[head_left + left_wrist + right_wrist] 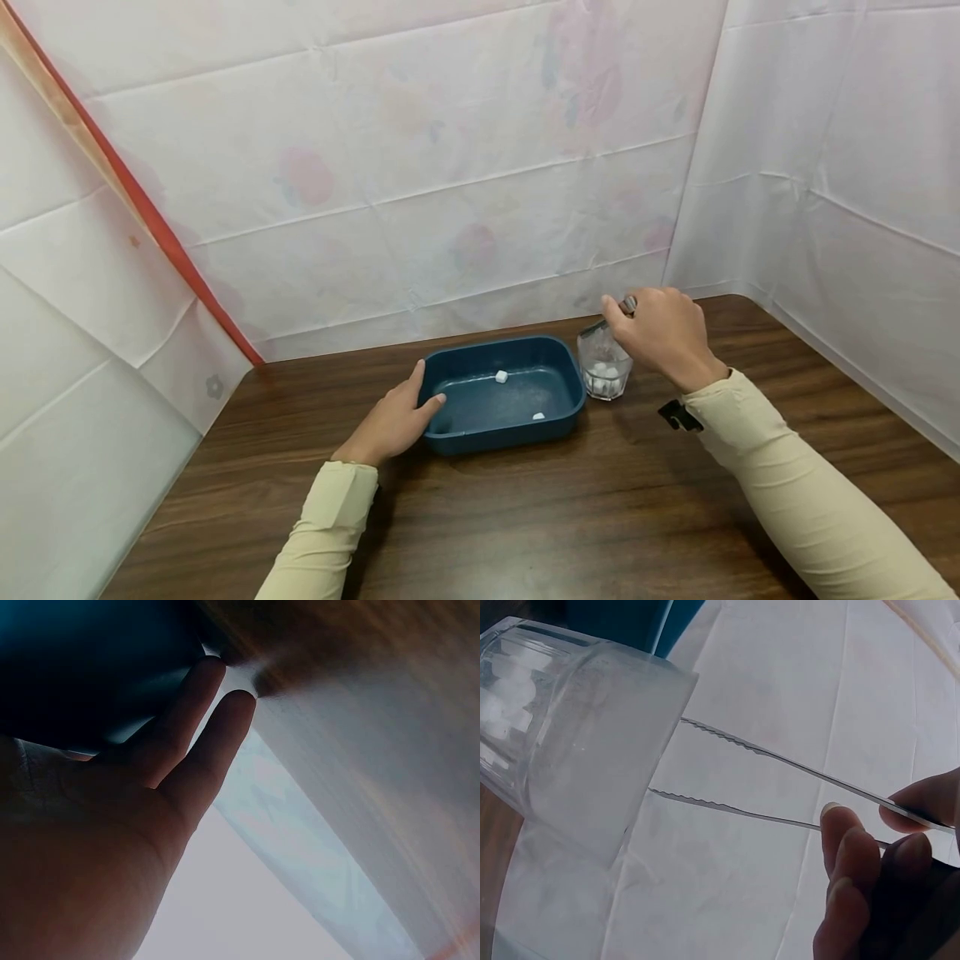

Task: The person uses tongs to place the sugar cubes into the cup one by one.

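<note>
My right hand point(663, 337) holds metal tongs point(724, 736) above a clear faceted glass point(596, 352). The two serrated arms stand apart, their tips at the glass's mouth, with nothing visible between them. White cubes point(508, 694) lie in the bottom of the glass. At the left end of a dark blue rectangular container point(495, 439), my left hand point(390, 423) grips the wall, thumb over the rim and fingers along the outside. Inside the container are two white cubes, one point(501, 377) toward the back and another point(538, 416) near the front wall.
The glass stands close against the container's right end. All of it is on a dark wooden table point(510, 517). A pale patterned sheet point(450, 192) hangs along the table's back edge, with more sheeting at both sides. A black buckle point(681, 415) hangs at the right cuff.
</note>
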Demonstrator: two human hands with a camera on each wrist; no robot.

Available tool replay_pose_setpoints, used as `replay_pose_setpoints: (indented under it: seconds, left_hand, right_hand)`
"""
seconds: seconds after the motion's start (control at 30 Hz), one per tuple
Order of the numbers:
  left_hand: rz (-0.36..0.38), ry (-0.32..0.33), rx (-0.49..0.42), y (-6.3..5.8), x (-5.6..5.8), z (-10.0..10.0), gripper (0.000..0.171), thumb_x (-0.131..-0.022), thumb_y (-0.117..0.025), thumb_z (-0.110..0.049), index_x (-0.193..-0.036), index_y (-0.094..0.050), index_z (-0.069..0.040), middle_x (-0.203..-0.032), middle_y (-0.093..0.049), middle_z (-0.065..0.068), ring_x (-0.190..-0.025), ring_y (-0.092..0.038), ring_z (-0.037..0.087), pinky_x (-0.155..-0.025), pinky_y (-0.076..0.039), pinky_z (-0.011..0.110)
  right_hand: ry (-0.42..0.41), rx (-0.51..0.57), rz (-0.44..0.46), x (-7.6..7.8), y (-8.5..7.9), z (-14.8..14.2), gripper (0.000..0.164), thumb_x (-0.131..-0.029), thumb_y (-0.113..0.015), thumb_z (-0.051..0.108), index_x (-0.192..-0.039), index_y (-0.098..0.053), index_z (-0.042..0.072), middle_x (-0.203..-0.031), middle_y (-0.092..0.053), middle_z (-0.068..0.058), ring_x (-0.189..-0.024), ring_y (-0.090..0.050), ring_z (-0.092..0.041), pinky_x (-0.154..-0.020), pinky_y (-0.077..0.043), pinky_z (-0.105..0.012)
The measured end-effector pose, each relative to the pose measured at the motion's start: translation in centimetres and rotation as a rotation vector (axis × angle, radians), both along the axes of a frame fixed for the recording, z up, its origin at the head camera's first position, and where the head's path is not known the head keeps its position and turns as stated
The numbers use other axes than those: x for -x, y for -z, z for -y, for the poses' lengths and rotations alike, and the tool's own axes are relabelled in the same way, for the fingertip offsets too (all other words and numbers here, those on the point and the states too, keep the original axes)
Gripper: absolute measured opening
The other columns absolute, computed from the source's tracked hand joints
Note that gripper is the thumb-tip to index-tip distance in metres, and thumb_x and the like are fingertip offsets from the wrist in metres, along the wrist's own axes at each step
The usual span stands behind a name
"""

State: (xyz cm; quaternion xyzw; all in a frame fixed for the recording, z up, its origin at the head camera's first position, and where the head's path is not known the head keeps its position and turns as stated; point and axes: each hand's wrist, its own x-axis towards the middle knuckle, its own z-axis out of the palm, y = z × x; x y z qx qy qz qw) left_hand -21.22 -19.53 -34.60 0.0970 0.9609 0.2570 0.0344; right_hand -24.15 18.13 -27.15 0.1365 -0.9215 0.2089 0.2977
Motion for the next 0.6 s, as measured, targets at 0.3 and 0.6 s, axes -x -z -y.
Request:
replay_pose_setpoints:
  seconds: [0.3, 0.6]
  left_hand:
    - [0.001, 0.003, -0.009, 0.1, 0.0, -0.2, 0.081, -0.105, -0.046, -0.045, -0.161, -0.003, -0.005, -0.163, -0.020, 0.018, -0.146, -0.027, 0.039, -0.114, -0.026, 0.059]
    - [0.013, 0.003, -0.022, 0.3, 0.2, -0.3, 0.081, -0.105, -0.046, -0.045, -0.161, -0.003, -0.007, -0.163, -0.021, 0.018, -0.146, -0.027, 0.039, -0.114, -0.026, 0.059]
  right_hand:
    - [-0.025, 0.035, -0.034, 0.0, 0.4, 0.1, 0.060, -0.102, -0.053, 0.044, -0.051, -0.034, 0.017, -0.044, -0.026, 0.004, -0.040, -0.028, -0.016, -0.039, -0.020, -0.030]
    - [-0.023, 0.016, -0.019, 0.0, 1.0, 0.6, 0.061, -0.101, -0.053, 0.048, -0.051, -0.035, 0.017, -0.046, -0.028, 0.004, -0.040, -0.031, -0.017, -0.038, -0.022, -0.030]
